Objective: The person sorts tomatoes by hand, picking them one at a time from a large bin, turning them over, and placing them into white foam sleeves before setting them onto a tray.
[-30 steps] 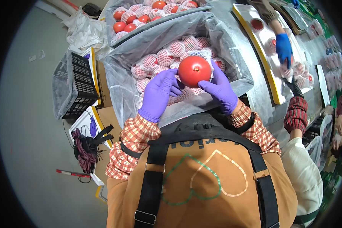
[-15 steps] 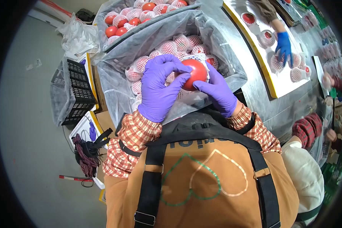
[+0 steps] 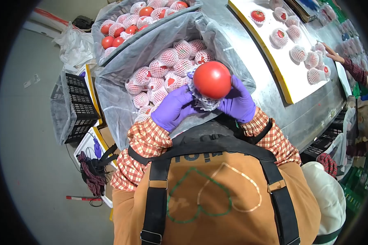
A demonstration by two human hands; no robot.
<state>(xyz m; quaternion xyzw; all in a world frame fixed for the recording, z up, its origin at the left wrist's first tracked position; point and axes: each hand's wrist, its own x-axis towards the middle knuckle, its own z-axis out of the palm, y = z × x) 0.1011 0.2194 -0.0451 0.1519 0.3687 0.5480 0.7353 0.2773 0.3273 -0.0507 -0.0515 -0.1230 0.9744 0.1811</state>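
Note:
A smooth red tomato (image 3: 212,80) is held up over the near side of a lined crate (image 3: 110,104). Bunched below and to the left of it is a white foam net (image 3: 208,104). My left hand (image 3: 173,108), in a purple glove, grips the net at its left, fingertips partly hidden. On the right, my right hand (image 3: 238,102), also gloved in purple, holds the tomato with the thumb on its side and the fingers behind and below. Several tomatoes in foam nets (image 3: 167,57) lie in the crate beneath.
Behind stands another lined crate (image 3: 151,30) of netted and bare tomatoes. A white board with a yellow edge (image 3: 270,61) bears several netted tomatoes on the metal table (image 3: 249,53). Another person's hand (image 3: 333,54) reaches in at right. A black crate (image 3: 82,102) is at left.
The tomato has risen out of its net, which now sits bunched beneath it. My left hand has moved from the tomato's face down to the net. The blue-gloved hand has left the board.

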